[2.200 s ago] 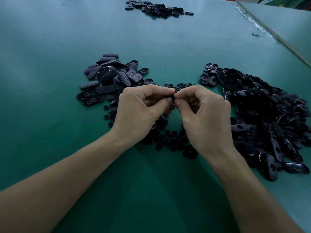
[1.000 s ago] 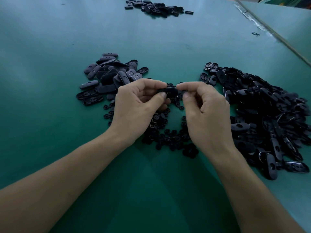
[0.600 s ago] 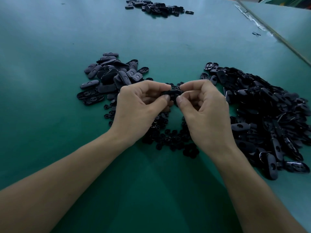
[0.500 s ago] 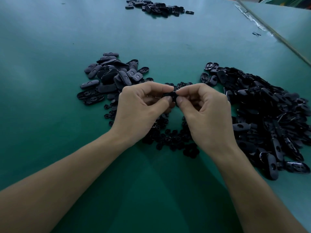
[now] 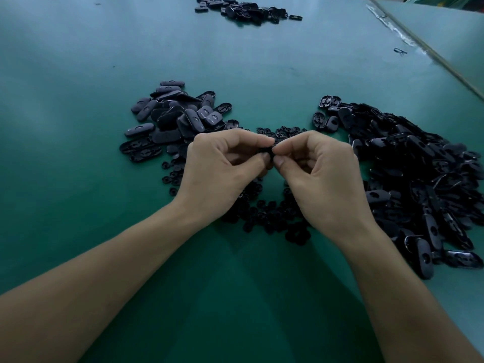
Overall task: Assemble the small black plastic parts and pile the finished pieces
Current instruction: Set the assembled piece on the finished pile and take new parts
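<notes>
My left hand (image 5: 222,169) and my right hand (image 5: 322,176) meet above the green table, fingertips together, both pinching one small black plastic part (image 5: 268,150) that is mostly hidden between thumbs and forefingers. Left of my hands lies a pile of oval black pieces (image 5: 172,119). A larger heap of black oval shells (image 5: 419,174) spreads out on the right. Small round black parts (image 5: 272,216) are scattered under and between my wrists.
Another heap of black parts (image 5: 246,9) lies at the far edge of the green table (image 5: 78,74). A raised table edge (image 5: 429,51) runs diagonally at the upper right, with one stray black piece (image 5: 400,51) beside it.
A second ago the black part showed between my hands, held slightly apart. My fingertips have since closed together over it and both hands have dropped slightly.
</notes>
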Motion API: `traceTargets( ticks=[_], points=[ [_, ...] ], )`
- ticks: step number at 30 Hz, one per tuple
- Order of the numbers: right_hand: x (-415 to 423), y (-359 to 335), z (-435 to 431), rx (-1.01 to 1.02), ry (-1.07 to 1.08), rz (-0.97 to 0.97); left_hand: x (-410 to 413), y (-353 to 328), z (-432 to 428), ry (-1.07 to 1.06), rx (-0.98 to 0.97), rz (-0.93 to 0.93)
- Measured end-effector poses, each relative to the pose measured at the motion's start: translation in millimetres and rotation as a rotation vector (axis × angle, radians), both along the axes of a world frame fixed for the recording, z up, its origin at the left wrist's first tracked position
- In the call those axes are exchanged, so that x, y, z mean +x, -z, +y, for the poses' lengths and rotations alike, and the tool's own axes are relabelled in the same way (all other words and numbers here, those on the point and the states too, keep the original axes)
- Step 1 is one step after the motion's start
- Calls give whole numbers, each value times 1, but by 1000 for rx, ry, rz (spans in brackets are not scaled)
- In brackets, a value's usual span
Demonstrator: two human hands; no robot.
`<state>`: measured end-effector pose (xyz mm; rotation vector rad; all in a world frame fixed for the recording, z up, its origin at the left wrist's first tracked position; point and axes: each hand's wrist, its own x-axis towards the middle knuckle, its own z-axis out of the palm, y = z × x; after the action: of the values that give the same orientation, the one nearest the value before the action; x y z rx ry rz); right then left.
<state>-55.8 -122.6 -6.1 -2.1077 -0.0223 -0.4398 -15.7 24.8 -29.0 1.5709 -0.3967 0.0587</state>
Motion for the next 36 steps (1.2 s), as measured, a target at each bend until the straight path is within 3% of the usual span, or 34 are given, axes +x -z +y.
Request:
traceTargets(
  ticks=[18, 36],
  points=[
    [-3, -4, 1, -104, 73, -1, 1, -1, 0, -3, 94, -19],
    [-3, -1, 8, -62, 140, -26, -1, -5, 1, 30, 102, -12]
  ],
)
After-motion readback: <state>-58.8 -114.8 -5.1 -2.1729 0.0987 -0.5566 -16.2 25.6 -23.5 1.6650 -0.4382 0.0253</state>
